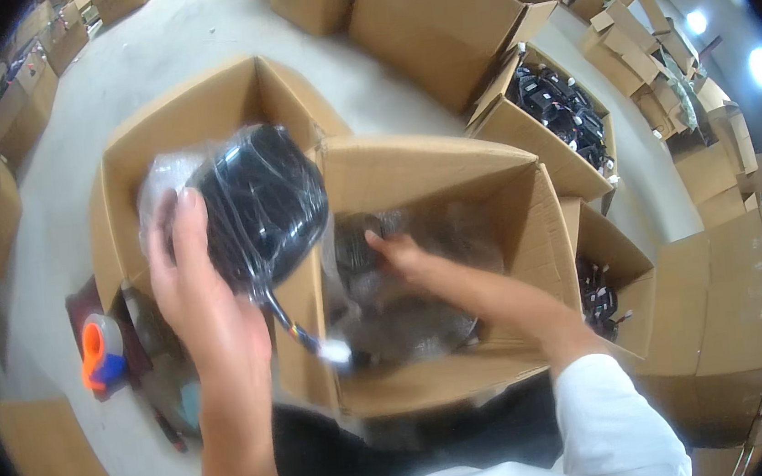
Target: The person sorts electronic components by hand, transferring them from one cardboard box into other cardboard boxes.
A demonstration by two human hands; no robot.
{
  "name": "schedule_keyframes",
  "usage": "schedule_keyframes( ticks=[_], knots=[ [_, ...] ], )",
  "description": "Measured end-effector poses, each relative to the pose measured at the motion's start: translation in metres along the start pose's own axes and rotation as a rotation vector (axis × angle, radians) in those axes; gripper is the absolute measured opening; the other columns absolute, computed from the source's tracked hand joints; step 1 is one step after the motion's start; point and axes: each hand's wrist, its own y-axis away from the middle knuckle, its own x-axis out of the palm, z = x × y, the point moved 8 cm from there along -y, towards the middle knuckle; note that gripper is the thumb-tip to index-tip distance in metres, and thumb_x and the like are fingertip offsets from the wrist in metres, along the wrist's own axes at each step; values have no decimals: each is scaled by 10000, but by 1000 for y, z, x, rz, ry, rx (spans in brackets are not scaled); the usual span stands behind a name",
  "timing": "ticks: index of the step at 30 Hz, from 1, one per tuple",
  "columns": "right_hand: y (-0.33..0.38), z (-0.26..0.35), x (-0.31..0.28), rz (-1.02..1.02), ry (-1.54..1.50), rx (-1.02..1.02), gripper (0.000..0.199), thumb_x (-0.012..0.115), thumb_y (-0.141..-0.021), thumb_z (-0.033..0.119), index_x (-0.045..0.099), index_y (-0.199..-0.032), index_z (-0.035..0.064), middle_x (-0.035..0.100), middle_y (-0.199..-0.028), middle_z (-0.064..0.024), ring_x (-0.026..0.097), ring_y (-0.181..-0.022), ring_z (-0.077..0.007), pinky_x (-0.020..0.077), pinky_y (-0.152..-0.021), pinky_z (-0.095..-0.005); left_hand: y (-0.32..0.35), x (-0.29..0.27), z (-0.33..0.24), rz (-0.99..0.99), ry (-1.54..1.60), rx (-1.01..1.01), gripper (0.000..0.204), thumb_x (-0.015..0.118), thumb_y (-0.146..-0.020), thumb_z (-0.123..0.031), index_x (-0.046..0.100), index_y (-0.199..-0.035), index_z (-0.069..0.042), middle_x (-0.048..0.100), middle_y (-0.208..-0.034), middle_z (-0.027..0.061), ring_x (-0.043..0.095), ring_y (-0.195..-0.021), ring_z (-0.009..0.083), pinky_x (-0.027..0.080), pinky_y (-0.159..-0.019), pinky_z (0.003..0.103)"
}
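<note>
My left hand (200,278) is closed on a black rounded part (272,198) in clear plastic wrap, held up over the left open carton (194,104). A short cable (288,320) hangs from the part and ends in a white connector (334,351). Down inside the right open carton (437,154), my right hand (398,253) grips a second plastic-wrapped black part (356,245). Its thumb shows, while the other fingers are mostly hidden. More clear wrap with dark items (430,316) lies at the bottom of that carton, somewhat blurred.
To the right stand a carton full of black parts with cables (561,110) and another such carton (611,294). An orange and blue tape dispenser (98,352) is at the left. Large cartons (434,26) stand beyond, and stacked cartons (717,297) rise at the far right.
</note>
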Motion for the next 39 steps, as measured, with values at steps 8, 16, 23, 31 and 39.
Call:
schedule_keyframes(
  ticks=[8, 16, 23, 31, 39],
  knots=[
    [-38, -65, 2, -148, 342, -54, 604, 709, -921, 532, 704, -932, -71, 714, -804, -172, 699, -682, -260, 522, -579, -429, 3, -14, -3, 16, -78, 2, 596, 664, -979, -255, 436, -1457, 19, 627, -1264, 193, 670, -1120, 266, 583, -924, 373],
    [-47, -22, -20, -253, 862, -331, 658, 674, -893, 594, 726, -851, -61, 703, -773, -249, 714, -748, -378, 546, -749, -504, 15, 21, 27, 158, -127, -46, 706, 703, -962, -196, 331, -1541, -38, 522, -1382, 212, 613, -1195, 278, 574, -959, 399],
    [28, 119, 0, 416, -25, -75, 607, 588, -971, 598, 654, -1113, 12, 726, -919, -92, 713, -868, -185, 573, -763, -304, 16, 30, 55, 228, -284, 10, 707, 702, -971, -198, 330, -1514, 60, 536, -1353, 170, 564, -1171, 210, 473, -1011, 326],
    [98, 139, -4, 755, -55, -9, 764, 826, -861, 252, 446, -1464, -24, 616, -1374, -114, 604, -1239, -207, 471, -1096, -381, 22, 61, 94, 554, -657, 149, 664, 669, -961, -232, 373, -1467, 81, 529, -1348, 274, 552, -1234, 379, 446, -1054, 426],
    [-39, -27, -123, 30, 191, -28, 787, 765, -894, 461, 473, -1467, 7, 578, -1434, -113, 532, -1335, -269, 471, -1055, -475, 29, 70, 94, 680, -943, 244, 613, 662, -976, -170, 392, -1477, 58, 456, -1443, 207, 550, -1265, 337, 497, -1042, 422]
  ],
)
